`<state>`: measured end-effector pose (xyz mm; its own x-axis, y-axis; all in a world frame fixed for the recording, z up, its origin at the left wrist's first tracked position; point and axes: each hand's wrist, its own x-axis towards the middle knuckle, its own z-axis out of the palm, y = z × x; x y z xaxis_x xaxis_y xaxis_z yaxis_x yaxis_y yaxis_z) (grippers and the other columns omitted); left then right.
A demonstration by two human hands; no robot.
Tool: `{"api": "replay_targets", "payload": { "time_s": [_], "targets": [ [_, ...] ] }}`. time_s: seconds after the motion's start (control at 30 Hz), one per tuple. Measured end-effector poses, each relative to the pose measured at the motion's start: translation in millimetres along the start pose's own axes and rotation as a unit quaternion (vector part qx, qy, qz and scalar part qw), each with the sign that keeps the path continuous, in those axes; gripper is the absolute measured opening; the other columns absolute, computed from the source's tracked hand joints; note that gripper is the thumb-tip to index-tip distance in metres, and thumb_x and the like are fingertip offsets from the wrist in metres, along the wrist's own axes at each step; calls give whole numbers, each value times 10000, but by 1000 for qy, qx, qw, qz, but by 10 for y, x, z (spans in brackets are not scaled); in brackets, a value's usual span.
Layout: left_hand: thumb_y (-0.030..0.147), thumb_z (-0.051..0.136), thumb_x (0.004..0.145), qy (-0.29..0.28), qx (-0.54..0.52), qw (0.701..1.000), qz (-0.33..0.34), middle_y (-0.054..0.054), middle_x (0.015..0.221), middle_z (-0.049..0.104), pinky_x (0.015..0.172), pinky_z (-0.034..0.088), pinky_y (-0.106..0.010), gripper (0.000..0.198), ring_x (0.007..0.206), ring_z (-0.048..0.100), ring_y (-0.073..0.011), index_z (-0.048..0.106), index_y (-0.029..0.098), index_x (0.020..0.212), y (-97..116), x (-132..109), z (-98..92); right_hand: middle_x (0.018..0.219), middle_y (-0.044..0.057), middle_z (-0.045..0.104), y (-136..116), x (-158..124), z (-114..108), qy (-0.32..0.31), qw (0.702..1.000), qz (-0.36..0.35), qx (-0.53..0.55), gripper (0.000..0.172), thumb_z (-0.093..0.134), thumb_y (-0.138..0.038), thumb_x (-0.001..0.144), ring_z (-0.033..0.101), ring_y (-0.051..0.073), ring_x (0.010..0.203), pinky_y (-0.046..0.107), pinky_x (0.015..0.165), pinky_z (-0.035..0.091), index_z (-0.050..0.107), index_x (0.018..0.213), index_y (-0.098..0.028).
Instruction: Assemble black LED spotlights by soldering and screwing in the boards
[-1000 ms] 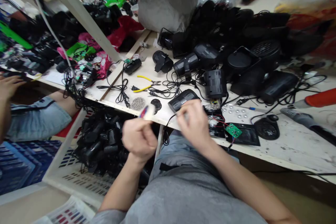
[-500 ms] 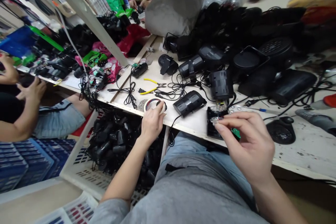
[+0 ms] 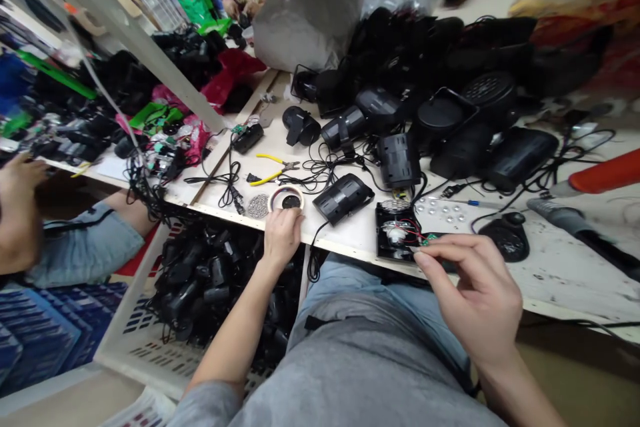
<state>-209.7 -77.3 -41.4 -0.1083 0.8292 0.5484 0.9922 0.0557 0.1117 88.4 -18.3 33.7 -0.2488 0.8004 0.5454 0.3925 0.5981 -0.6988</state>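
- Head view: down over a lap in grey cloth onto a cluttered white table.
- At the table's near edge, left hand, knuckles up, fingers bunched together, tips clamped on the near rim of a white ring.
- Ring flat on the table, around a black disc.
- Mesh disc just beside the ring on the left, black lamp near it on the right.
- Lower and closer to the camera, right hand, thumb and forefinger pinched together, other fingers loosely curled beneath.
- Pinch right at the near edge of a green board; whatever sits between the tips too small to tell.
- Board tied by red wires to an open black case at the table edge, between the two hands.
- Just beyond the case: clear lenses in rows, a blue screwdriver, a round black cap.
- Yellow pliers among black cables behind the ring.
- Farther back, a heap of black shells and a grey bag.
- Under the table on the left, a white crate full of black parts.
- Far left, another person's hand above a denim leg, well apart from the ring.
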Motion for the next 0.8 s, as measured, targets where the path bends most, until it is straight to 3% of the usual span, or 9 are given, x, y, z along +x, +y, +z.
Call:
{"api": "replay_targets", "payload": {
  "time_s": [0.13,0.23,0.4,0.57,0.63,0.73,0.8],
  "targets": [
    [209,525,979,5,10,1000,10,-76,791,697,695,402,-357,133,739,601,-228,654,185,954,10,-33,-14,875,31,637,95,-86,-76,12,1000,24,-12,124,711,-119,858,635,183,813,353,723,533,683,880,-238],
    [207,533,978,11,2,1000,18,-72,770,686,685,396,-360,119,719,590,-232,645,187,940,26,-36,-32,844,26,639,162,-124,-112,19,996,86,22,72,707,-166,866,643,171,800,323,694,540,687,838,-229],
    [222,553,975,-2,-7,1000,12,-72,799,695,701,412,-358,101,729,592,-227,642,193,938,56,-64,-43,821,30,634,219,-145,-130,17,965,215,146,100,692,-253,873,637,139,726,238,570,527,680,784,-207],
    [230,562,974,11,-30,999,-11,-88,882,720,774,473,-364,111,807,632,-224,661,183,958,87,-61,-90,757,15,666,221,-158,-119,-3,942,273,194,156,707,-348,860,635,115,630,224,577,560,679,813,-202],
    [232,587,960,45,-44,998,-27,-91,926,725,797,490,-367,92,858,648,-226,663,182,951,200,-17,-181,725,10,677,214,-164,-111,-14,939,286,191,180,711,-379,852,657,126,636,233,598,575,671,819,-206],
    [189,613,939,84,-127,987,-54,-55,872,714,779,507,-334,51,833,655,-194,658,189,913,566,64,-351,713,12,680,207,-170,-85,-24,940,286,183,217,714,-416,840,658,132,629,238,594,573,668,802,-207],
    [171,625,932,39,-242,967,-66,-25,839,701,724,512,-287,45,762,646,-153,663,190,916,884,103,-414,711,15,677,206,-169,-60,-30,938,289,188,242,711,-441,840,647,132,618,242,581,567,672,800,-206]
  ]
}}
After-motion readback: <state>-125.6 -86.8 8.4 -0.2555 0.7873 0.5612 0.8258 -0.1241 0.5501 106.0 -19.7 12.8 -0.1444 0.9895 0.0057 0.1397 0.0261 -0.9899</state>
